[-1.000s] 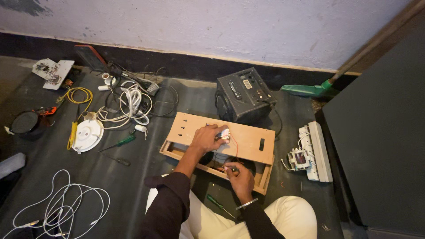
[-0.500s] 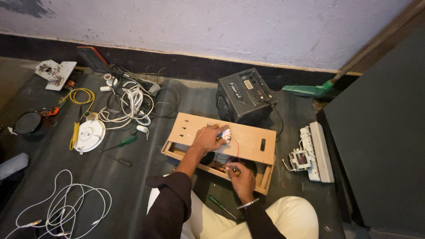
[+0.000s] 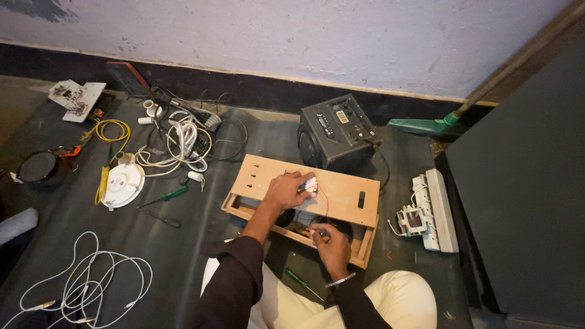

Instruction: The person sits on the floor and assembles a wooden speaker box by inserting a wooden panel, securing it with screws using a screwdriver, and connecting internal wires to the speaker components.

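A wooden switchboard box [image 3: 341, 194] lies on the dark floor in front of me, its panel tilted up. My left hand [image 3: 286, 189] rests on the panel and grips a small white switch part [image 3: 310, 185] at a cutout. A thin red wire [image 3: 323, 204] runs from that part down to my right hand [image 3: 332, 244], which pinches a small tool or wire end at the box's near edge. What exactly the right fingers hold is too small to tell.
A black speaker box [image 3: 338, 131] stands behind the board. A white power strip [image 3: 436, 210] lies right, a green broom [image 3: 426, 125] by the wall. Left are tangled white cables [image 3: 183, 140], a round white fitting [image 3: 122, 183], green screwdrivers [image 3: 164, 196], and a loose white cord [image 3: 85, 280].
The view has shifted slightly. Both hands stay at the wooden box in nearly the same positions.
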